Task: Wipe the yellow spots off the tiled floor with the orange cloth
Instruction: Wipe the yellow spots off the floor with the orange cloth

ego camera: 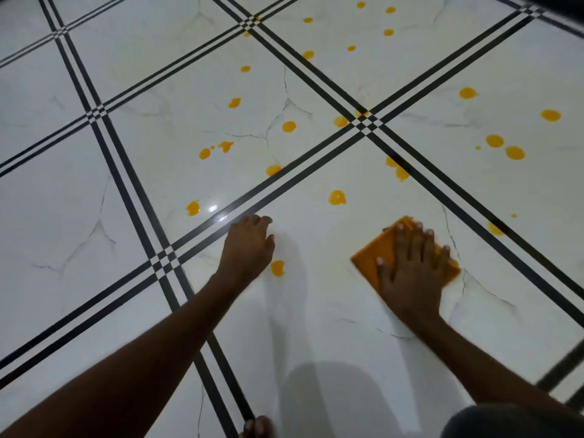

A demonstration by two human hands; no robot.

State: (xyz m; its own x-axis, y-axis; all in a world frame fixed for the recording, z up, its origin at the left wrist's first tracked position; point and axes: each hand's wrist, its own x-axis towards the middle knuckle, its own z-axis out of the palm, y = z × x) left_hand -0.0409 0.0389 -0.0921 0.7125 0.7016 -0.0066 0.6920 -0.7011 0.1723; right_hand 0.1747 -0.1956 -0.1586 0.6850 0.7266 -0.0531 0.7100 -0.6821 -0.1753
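A folded orange cloth (377,252) lies flat on the white tiled floor (316,311), pressed down by my right hand (410,273) with its fingers spread over it. My left hand (249,245) rests palm down on the floor to the left, holding nothing. One yellow spot (278,268) sits just right of my left wrist. Another yellow spot (337,197) lies ahead of the cloth. Several more yellow spots are scattered over the tiles farther away and to the right.
Black double lines (363,124) cross the floor and mark the tile edges. Toes of a foot (257,428) show at the bottom edge, and a dark-clothed knee (505,422) fills the bottom right corner.
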